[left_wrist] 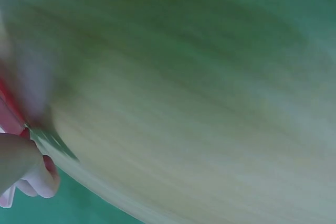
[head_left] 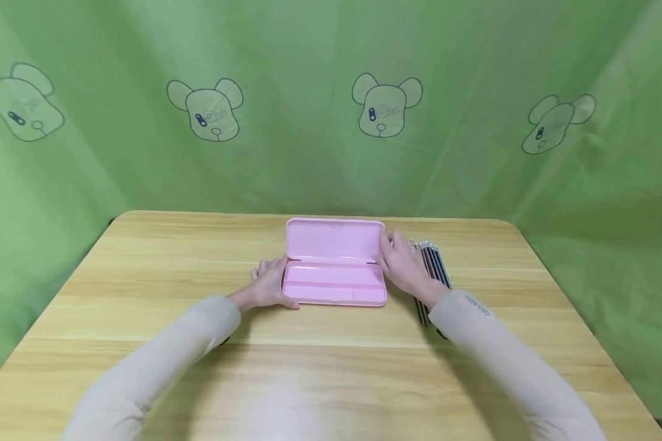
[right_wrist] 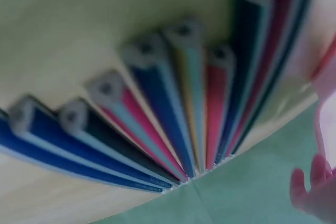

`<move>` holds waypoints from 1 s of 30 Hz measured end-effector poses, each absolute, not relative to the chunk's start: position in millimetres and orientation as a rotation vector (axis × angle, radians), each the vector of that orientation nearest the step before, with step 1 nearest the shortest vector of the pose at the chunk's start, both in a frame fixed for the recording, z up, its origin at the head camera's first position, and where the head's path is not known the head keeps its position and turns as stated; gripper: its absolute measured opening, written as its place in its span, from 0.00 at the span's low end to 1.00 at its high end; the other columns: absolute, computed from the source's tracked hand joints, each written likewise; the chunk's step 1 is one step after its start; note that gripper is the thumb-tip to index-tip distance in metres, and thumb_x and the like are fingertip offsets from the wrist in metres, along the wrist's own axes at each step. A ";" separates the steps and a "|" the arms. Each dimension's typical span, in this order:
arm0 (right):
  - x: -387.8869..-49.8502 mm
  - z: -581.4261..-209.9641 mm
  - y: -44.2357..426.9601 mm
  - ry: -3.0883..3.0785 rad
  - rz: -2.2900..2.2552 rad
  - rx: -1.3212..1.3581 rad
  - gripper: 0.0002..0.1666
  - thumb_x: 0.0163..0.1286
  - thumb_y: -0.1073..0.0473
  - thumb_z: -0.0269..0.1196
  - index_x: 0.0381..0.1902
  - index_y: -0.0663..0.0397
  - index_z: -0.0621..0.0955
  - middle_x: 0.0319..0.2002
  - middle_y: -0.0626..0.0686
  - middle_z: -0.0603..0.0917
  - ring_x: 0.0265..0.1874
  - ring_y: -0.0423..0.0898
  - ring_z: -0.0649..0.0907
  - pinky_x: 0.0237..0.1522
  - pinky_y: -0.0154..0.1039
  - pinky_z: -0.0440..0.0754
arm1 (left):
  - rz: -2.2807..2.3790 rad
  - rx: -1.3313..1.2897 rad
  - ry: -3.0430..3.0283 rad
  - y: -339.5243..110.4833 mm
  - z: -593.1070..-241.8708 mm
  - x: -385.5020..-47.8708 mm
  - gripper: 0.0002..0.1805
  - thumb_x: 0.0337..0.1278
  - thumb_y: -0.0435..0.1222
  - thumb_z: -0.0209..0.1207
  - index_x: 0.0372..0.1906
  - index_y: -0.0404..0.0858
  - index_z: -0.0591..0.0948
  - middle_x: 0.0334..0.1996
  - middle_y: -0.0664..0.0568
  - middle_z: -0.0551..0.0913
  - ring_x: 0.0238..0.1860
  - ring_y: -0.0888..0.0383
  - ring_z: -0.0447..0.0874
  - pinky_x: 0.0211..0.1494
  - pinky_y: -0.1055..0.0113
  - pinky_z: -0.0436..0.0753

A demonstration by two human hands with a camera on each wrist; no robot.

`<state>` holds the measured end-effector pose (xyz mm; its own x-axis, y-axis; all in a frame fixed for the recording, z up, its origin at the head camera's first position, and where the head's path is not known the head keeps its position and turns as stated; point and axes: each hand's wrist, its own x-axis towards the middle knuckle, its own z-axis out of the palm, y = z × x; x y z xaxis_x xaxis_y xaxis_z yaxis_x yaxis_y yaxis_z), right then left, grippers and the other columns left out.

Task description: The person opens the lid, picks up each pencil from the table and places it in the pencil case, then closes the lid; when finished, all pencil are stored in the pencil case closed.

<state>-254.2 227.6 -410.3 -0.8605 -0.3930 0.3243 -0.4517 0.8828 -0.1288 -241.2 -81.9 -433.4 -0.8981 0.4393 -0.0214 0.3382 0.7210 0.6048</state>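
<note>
A pink pencil case lies open on the table, its lid raised at the back and its divided tray facing up. My left hand grips the tray's left end, thumb at the front corner and fingers towards the back. At the lid's right edge, my right hand holds on with bent fingers. The left wrist view shows curled left fingers beside the case at the frame's edge. Right fingertips appear close to the pink lid in the right wrist view.
Several dark pencils lie side by side, partly under my right wrist; the right wrist view shows blue, pink, red and yellow-striped pencils fanned out. The wooden table ends at a green curtain with bear-head outlines.
</note>
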 end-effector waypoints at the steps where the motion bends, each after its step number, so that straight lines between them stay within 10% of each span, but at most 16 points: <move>1: -252.8 -412.4 227.6 -2.823 0.308 0.625 0.38 0.67 0.53 0.54 0.65 0.71 0.56 0.49 0.68 0.69 0.42 0.58 0.73 0.43 0.52 0.74 | 0.912 0.626 2.762 -81.3 -433.7 -241.0 0.64 0.22 0.46 0.75 0.70 0.36 0.51 0.59 0.39 0.67 0.48 0.46 0.58 0.48 0.54 0.56; 16: -240.2 -418.5 237.7 -3.134 0.326 0.597 0.59 0.55 0.32 0.59 0.70 0.60 0.49 0.40 0.59 0.70 0.36 0.48 0.68 0.34 0.41 0.65 | 0.959 0.610 2.784 -82.3 -435.3 -235.5 0.57 0.23 0.45 0.74 0.67 0.37 0.59 0.50 0.39 0.63 0.48 0.44 0.55 0.47 0.54 0.55; 30: -243.7 -422.1 236.3 -3.171 0.426 0.579 0.51 0.55 0.36 0.62 0.65 0.65 0.61 0.41 0.60 0.74 0.40 0.51 0.73 0.40 0.49 0.69 | 0.868 0.644 2.734 -83.5 -431.7 -239.7 0.55 0.29 0.50 0.73 0.67 0.37 0.58 0.44 0.42 0.68 0.41 0.49 0.61 0.39 0.63 0.59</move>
<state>-243.7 236.3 -422.1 -0.9307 -0.3609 -0.0601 -0.3322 0.9024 -0.2744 -239.7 -83.5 -431.7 -0.8848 0.4623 -0.0582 0.3440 0.7324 0.5876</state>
